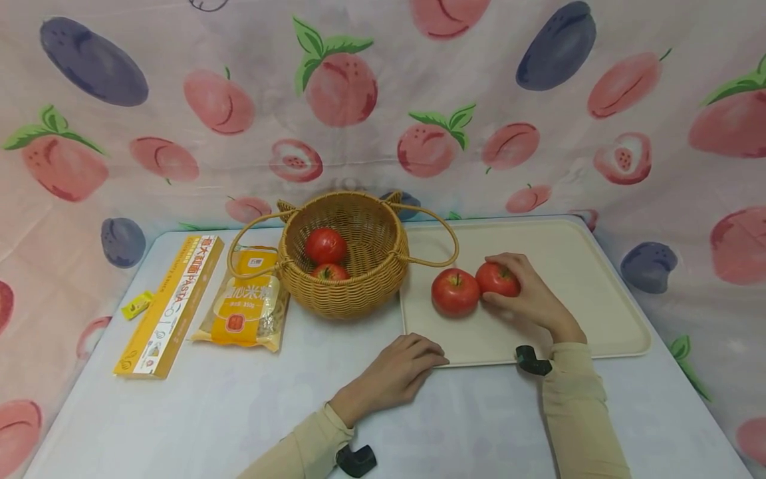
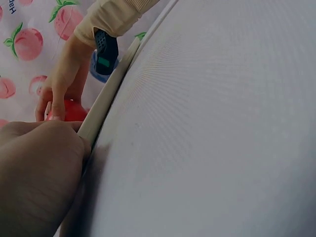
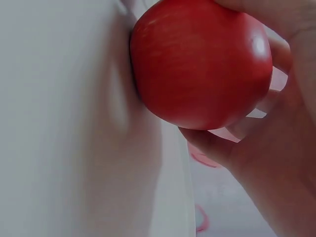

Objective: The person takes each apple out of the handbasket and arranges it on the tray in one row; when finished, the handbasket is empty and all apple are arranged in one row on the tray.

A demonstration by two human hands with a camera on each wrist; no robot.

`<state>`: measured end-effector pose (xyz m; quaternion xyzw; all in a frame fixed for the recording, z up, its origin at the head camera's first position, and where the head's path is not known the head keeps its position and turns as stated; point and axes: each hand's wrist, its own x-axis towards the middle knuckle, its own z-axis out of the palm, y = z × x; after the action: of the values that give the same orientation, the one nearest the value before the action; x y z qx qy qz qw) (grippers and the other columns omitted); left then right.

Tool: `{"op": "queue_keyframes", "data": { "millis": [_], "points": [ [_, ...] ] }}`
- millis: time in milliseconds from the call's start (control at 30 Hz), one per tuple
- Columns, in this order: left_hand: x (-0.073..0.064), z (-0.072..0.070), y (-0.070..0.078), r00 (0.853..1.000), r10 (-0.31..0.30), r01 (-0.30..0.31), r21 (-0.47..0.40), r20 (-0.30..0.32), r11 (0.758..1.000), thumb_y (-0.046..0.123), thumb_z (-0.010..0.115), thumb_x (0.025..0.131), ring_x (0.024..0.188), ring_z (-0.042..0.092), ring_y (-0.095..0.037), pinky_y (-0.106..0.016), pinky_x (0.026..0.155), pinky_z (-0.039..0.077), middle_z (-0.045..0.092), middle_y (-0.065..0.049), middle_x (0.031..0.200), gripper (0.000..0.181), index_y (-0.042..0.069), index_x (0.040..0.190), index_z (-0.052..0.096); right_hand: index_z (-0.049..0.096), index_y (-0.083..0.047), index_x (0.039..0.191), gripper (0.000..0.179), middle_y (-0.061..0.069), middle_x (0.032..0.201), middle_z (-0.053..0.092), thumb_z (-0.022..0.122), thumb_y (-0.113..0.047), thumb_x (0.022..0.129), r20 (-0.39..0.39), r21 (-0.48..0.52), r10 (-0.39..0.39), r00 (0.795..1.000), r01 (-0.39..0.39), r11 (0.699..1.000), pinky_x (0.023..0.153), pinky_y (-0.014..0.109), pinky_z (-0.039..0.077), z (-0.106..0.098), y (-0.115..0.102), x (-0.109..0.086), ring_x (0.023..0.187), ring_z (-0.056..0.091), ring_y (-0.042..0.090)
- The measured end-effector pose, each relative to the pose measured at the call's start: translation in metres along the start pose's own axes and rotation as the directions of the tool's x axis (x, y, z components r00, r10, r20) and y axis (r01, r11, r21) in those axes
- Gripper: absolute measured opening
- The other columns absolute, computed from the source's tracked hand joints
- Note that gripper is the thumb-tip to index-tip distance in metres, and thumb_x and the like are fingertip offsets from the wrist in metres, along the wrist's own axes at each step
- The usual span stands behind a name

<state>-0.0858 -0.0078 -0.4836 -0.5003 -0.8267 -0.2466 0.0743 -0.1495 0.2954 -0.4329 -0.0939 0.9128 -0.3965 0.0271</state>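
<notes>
My right hand (image 1: 529,293) curls its fingers and thumb round a red apple (image 1: 498,279) on the beige tray (image 1: 574,286). In the right wrist view this apple (image 3: 202,64) sits low against the tray surface, inside the fingers. Beside it on the tray, touching or nearly so, is another red apple (image 1: 456,293), stem up. My left hand (image 1: 397,369) holds the tray's front rim near the left corner; its fingertips are partly hidden in the left wrist view. Two more red apples (image 1: 326,246) lie in a woven wicker basket (image 1: 344,296) left of the tray.
Left of the basket lies a bag of yellow-labelled dry food (image 1: 242,299), with a long pasta box (image 1: 170,306) and a small yellow packet (image 1: 137,305) further left. The basket's right handle (image 1: 457,246) reaches over the tray. A fruit-print cloth (image 1: 365,153) hangs behind the table.
</notes>
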Motion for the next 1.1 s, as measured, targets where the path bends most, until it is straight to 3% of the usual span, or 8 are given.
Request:
{"op": "queue_keyframes", "data": {
  "millis": [233,400,567,700,833,1000,1100],
  "points": [
    [0.001,-0.003,-0.001,1.0,0.002,-0.002,0.007,-0.003,1.0,0.015,0.055,0.094,0.114,0.05,-0.008,-0.024,0.1,0.041,0.058,0.008,0.118,0.023,0.021,0.115,0.064,0.033,-0.019,0.144,0.077,0.014,0.142,0.029,0.073,-0.035,0.081,0.028,-0.028,0.038,0.999,-0.037,0.999,0.098,0.064,0.037,0.0,-0.004,0.002,0.126,0.038,0.038],
    [0.001,-0.002,-0.002,1.0,-0.015,0.015,-0.006,0.005,1.0,0.016,0.055,0.094,0.114,0.049,-0.007,-0.024,0.1,0.04,0.058,0.009,0.119,0.024,0.022,0.115,0.064,0.034,-0.021,0.144,0.074,0.012,0.142,0.03,0.072,-0.037,0.082,0.014,-0.031,0.034,0.999,-0.034,0.999,0.099,0.063,0.037,0.0,-0.004,0.003,0.126,0.038,0.036],
    [0.0,-0.002,-0.001,1.0,-0.011,0.011,-0.003,0.007,1.0,0.016,0.054,0.094,0.113,0.049,-0.007,-0.024,0.1,0.04,0.058,0.01,0.119,0.023,0.022,0.115,0.064,0.045,-0.016,0.136,0.058,0.008,0.138,0.039,0.07,-0.029,0.085,-0.081,-0.035,-0.076,0.994,0.074,0.997,0.101,0.055,0.039,0.002,-0.004,0.006,0.126,0.041,0.029],
    [0.0,-0.001,-0.002,1.0,-0.013,0.013,-0.004,0.01,1.0,0.017,0.053,0.095,0.114,0.048,-0.007,-0.024,0.1,0.04,0.057,0.01,0.119,0.024,0.023,0.115,0.064,0.052,-0.015,0.129,0.047,0.005,0.132,0.048,0.07,-0.019,0.086,-0.169,-0.048,-0.181,0.969,0.175,0.983,0.107,0.029,0.033,0.004,-0.007,0.009,0.126,0.043,0.022],
    [0.0,0.001,-0.003,1.0,-0.01,0.01,-0.001,0.011,1.0,0.017,0.054,0.095,0.115,0.048,-0.007,-0.024,0.101,0.039,0.057,0.01,0.12,0.024,0.023,0.116,0.063,0.056,-0.007,0.123,0.04,0.011,0.123,0.054,0.068,-0.006,0.085,-0.228,-0.016,-0.265,0.937,0.268,0.963,0.101,0.009,0.032,0.004,-0.018,0.01,0.117,0.053,0.024],
    [-0.001,0.003,-0.001,1.0,-0.008,0.008,-0.001,0.01,1.0,0.017,0.054,0.094,0.115,0.048,-0.007,-0.024,0.1,0.039,0.057,0.01,0.12,0.024,0.023,0.116,0.063,0.059,0.002,0.117,0.035,0.017,0.115,0.057,0.064,0.006,0.083,-0.263,0.048,-0.307,0.915,0.331,0.943,0.087,0.012,0.046,0.005,-0.052,0.008,0.1,0.061,0.01],
    [-0.001,0.003,-0.001,1.0,-0.008,0.008,-0.002,0.016,1.0,0.017,0.053,0.095,0.115,0.048,-0.007,-0.024,0.1,0.039,0.056,0.01,0.12,0.025,0.023,0.116,0.063,0.06,0.001,0.117,0.033,0.015,0.116,0.058,0.064,0.004,0.084,-0.264,0.032,-0.31,0.913,0.33,0.944,0.09,0.013,0.044,0.008,-0.06,0.013,0.1,0.055,0.004]
  ]
}}
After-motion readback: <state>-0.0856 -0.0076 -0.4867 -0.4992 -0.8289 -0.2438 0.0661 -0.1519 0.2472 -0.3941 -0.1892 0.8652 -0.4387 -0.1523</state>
